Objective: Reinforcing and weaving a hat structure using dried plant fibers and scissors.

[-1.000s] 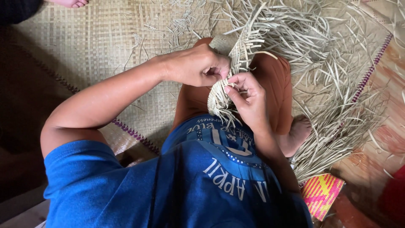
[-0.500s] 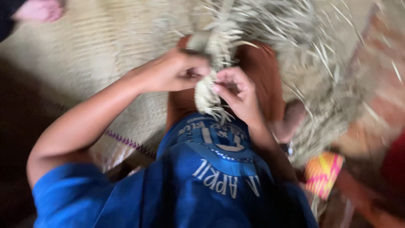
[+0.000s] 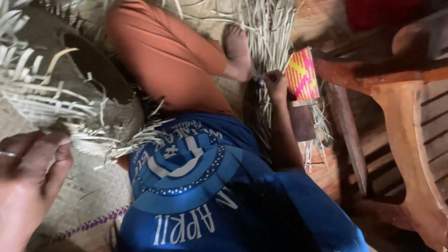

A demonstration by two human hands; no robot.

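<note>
My left hand (image 3: pixel 29 177), with a ring on one finger, sits at the lower left and grips the edge of a half-woven straw piece (image 3: pixel 56 93) whose loose pale strips stick out to the right. My right hand (image 3: pixel 276 85) reaches back to my right side, past my orange-trousered leg (image 3: pixel 168 60) and bare foot (image 3: pixel 235 45). Its fingers are curled into a bundle of loose straw strips (image 3: pixel 268 32) on the floor, right beside a pink and yellow woven pouch (image 3: pixel 302 73).
A woven mat (image 3: pixel 88 196) with a purple stripe lies under me. A dark block (image 3: pixel 301 122) sits below the pouch. A wooden chair frame (image 3: pixel 396 116) stands close at the right, with something red (image 3: pixel 382 11) above it.
Both hands were working together on the woven piece in front of me. The view has swung right, and my right hand has left the piece and reached to the strips by the pouch.
</note>
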